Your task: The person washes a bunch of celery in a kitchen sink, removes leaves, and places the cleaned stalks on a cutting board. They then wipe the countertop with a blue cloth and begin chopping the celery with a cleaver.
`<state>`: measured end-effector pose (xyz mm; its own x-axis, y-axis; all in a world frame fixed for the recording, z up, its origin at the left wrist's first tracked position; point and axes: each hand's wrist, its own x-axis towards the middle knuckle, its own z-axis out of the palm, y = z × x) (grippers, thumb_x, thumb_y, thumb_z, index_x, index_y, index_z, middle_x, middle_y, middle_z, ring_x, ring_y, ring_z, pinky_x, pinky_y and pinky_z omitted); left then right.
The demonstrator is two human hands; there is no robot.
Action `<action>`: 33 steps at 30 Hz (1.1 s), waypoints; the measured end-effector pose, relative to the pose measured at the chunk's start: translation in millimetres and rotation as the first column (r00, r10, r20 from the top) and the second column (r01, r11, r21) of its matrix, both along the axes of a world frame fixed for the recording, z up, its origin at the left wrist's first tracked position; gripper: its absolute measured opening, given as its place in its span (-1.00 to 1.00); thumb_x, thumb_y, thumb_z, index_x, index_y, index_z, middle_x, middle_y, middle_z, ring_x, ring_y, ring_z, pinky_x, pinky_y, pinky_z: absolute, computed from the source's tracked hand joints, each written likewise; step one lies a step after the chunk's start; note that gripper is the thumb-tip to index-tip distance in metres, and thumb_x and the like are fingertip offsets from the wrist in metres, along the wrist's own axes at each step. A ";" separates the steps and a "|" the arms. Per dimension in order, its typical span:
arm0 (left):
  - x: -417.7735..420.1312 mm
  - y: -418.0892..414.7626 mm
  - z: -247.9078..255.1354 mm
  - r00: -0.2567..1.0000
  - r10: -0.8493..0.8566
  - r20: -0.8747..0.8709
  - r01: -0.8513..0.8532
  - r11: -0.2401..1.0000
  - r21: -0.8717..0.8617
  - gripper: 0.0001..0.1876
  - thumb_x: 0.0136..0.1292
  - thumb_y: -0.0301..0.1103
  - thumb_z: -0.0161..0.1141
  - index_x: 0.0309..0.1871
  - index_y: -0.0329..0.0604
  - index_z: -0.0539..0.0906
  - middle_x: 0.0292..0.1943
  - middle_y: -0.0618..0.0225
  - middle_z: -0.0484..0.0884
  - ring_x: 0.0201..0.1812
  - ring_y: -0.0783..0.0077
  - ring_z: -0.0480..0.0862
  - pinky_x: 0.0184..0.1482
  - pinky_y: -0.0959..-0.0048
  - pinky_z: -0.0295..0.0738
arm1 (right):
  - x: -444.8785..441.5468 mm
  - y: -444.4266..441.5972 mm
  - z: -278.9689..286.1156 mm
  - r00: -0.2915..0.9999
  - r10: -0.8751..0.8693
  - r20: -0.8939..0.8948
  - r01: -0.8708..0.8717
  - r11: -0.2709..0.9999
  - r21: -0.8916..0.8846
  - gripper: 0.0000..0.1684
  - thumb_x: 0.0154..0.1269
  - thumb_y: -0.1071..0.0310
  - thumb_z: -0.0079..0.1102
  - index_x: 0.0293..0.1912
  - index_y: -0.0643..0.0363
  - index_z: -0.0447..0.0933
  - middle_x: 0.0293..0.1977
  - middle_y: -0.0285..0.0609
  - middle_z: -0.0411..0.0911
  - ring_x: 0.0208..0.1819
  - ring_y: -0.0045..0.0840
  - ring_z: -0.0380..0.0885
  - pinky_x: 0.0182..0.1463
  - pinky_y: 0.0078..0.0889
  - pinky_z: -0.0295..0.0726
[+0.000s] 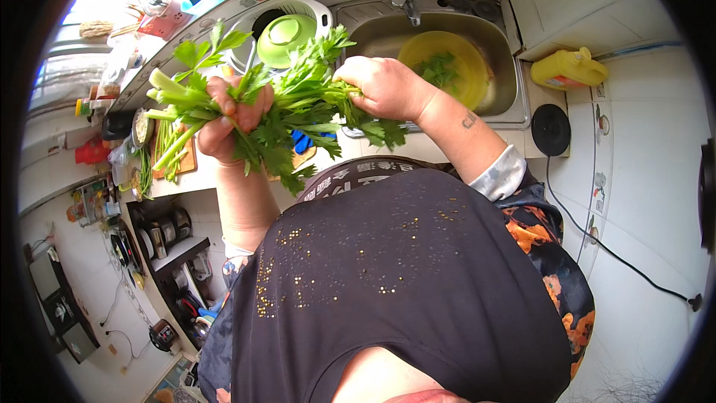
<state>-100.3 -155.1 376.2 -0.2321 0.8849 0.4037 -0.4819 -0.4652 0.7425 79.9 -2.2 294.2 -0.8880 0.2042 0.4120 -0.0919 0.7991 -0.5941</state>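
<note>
My left hand (238,115) grips a bunch of leafy celery (285,95) by its stalks, whose cut ends point to the left. At the leafy end, my right hand (380,87) pinches some of the leaves and thin stems. The bunch lies across the air above the counter, in front of a green bowl (288,39) in a white basin. To the right, a yellow basin (475,61) stands in the steel sink with green leaves (439,69) in it. More cut stalks (170,145) rest on a wooden cutting board (187,163) beyond my left hand.
A faucet (406,0) rises at the back of the steel sink (509,89). Right of it are a yellow jug (568,69) and a black round object with a cord (551,130). A blue cloth or glove (302,141) lies on the counter. Open shelves (179,252) with kitchenware stand below left.
</note>
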 end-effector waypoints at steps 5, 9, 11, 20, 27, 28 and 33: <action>-1.7 5.1 -8.0 0.998 -0.056 0.011 0.056 0.998 -0.019 -0.89 -0.03 -0.38 0.15 -0.40 -0.04 0.47 -0.67 0.49 0.37 -0.63 0.56 0.27 -0.45 0.47 0.12 | -15.9 -0.1 -18.4 0.936 -0.295 -0.191 0.282 0.955 -0.096 -0.79 0.23 0.26 0.12 -0.22 0.18 0.50 -0.36 -0.02 0.57 -0.30 -0.18 0.60 -0.24 -0.17 0.60; -7.5 4.7 11.8 0.991 -0.130 0.012 0.127 0.981 0.146 -0.90 -0.02 -0.37 0.16 -0.41 0.01 0.47 -0.67 0.57 0.41 -0.67 0.64 0.27 -0.49 0.54 0.11 | 2.8 54.0 -61.2 0.768 -0.640 0.017 0.560 0.658 -0.503 -0.79 0.29 0.28 0.11 -0.37 0.23 0.50 -0.50 -0.01 0.56 -0.50 -0.33 0.53 -0.37 -0.31 0.52; -16.9 -5.5 22.9 0.993 -0.121 -0.018 0.122 0.978 0.169 -0.90 -0.02 -0.38 0.17 -0.44 0.03 0.46 -0.69 0.60 0.45 -0.70 0.71 0.32 -0.49 0.60 0.14 | 28.6 74.5 -69.4 0.762 -0.647 -0.032 0.562 0.684 -0.464 -0.82 0.27 0.31 0.19 -0.32 0.24 0.53 -0.46 -0.06 0.60 -0.47 -0.41 0.57 -0.32 -0.41 0.55; -13.2 2.8 30.6 0.976 -0.190 -0.107 0.206 0.964 0.169 -0.87 0.02 -0.36 0.23 -0.49 0.12 0.48 -0.68 0.70 0.52 -0.67 0.77 0.45 -0.50 0.72 0.25 | 15.0 39.0 23.5 0.928 -0.240 -0.283 0.220 0.970 -0.101 -0.69 0.07 0.44 0.29 -0.13 -0.02 0.66 -0.22 -0.23 0.63 -0.23 -0.34 0.62 -0.18 -0.39 0.64; -17.0 11.6 31.3 0.971 -0.230 -0.070 0.241 0.937 0.255 -0.87 0.03 -0.35 0.26 -0.47 0.11 0.49 -0.67 0.71 0.52 -0.64 0.76 0.46 -0.47 0.74 0.25 | -24.7 27.1 -14.1 0.993 -0.106 -0.057 0.111 0.990 0.084 -0.58 0.06 0.42 0.19 0.00 0.06 0.56 -0.14 -0.11 0.60 -0.14 -0.25 0.61 -0.04 -0.30 0.63; -19.2 8.4 29.4 0.973 -0.222 -0.058 0.229 0.936 0.268 -0.86 0.03 -0.35 0.26 -0.46 0.11 0.49 -0.67 0.72 0.51 -0.63 0.76 0.45 -0.46 0.74 0.24 | -22.2 27.0 -14.4 0.992 -0.094 -0.082 0.099 0.993 0.066 -0.60 0.07 0.41 0.18 -0.02 0.08 0.56 -0.15 -0.11 0.59 -0.14 -0.24 0.61 -0.05 -0.29 0.63; -28.3 -3.2 14.7 0.964 0.045 0.262 -0.089 0.983 0.158 -0.90 0.01 -0.37 0.21 -0.38 0.03 0.54 -0.64 0.64 0.39 -0.53 0.65 0.29 -0.33 0.60 0.20 | -13.1 27.0 -10.2 0.987 -0.104 -0.121 0.124 0.977 0.175 -0.73 0.14 0.25 0.15 -0.15 0.09 0.55 -0.29 -0.17 0.57 -0.25 -0.30 0.60 -0.20 -0.27 0.63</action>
